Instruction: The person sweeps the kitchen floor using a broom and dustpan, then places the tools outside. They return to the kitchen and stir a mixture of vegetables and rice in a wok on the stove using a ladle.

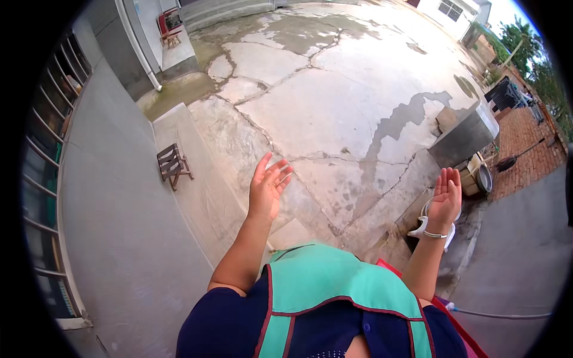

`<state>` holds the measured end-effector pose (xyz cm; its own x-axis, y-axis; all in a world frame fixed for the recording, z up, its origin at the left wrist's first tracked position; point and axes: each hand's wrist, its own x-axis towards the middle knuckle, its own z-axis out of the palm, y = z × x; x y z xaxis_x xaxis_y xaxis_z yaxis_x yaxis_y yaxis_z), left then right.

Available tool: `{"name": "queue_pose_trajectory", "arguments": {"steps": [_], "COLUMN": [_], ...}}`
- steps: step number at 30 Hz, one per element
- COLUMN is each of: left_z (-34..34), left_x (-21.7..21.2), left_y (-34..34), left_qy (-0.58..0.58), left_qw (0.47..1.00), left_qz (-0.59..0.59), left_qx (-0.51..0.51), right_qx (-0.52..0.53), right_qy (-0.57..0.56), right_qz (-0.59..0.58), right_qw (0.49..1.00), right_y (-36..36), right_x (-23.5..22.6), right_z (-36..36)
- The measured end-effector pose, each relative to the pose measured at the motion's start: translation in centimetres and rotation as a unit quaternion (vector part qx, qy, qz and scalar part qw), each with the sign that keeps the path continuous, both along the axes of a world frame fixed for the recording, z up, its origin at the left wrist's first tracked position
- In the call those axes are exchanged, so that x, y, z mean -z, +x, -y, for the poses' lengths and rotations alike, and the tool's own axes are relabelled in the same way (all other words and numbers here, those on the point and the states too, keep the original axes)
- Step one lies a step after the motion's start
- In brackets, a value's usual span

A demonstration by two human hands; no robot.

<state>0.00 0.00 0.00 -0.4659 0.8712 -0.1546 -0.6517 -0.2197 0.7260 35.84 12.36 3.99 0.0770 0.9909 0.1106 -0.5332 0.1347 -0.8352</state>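
My left hand [267, 189] is raised in front of me over the cracked concrete yard [310, 113], fingers spread and a little curled, holding nothing. Out to the right, my right hand [445, 200] is held up with its fingers stretched out and palm showing, also holding nothing. A metal bangle [435, 234] circles the right wrist. I wear a green apron [340, 277] with dark red edging over a dark blue top. Behind the right wrist is a white object [420, 228], partly hidden by my arm.
A small folding stool [173, 165] stands on the left step near the grey wall [119, 179] with its barred window. At right are a grey block-like tank [462, 136], a metal pot [483, 178], a broom [507, 163] and a brick wall [525, 143]. A hose [501, 314] runs at lower right.
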Motion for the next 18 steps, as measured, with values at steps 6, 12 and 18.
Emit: {"name": "queue_pose_trajectory", "arguments": {"steps": [6,12,18], "left_z": [-15.9,-28.7,-49.4], "left_x": [6.9,10.3,22.5], "left_y": [-7.2,-21.7,-38.7], "left_qy": [-0.027,-0.016,0.020], "left_qw": [0.999,0.993,0.987], "left_qz": [0.037,-0.031,0.016], "left_qx": [-0.029,-0.109,-0.157], "right_qx": [-0.268,-0.372,-0.386], "right_qy": [-0.103,-0.027,-0.074], "right_qz": [0.027,0.011,-0.106], "right_qw": [0.958,0.928,0.914], "right_y": [-16.7,-29.2,-41.7], "right_x": [6.1,10.6,25.3], "right_z": [-16.8,-35.8,-57.5]}}
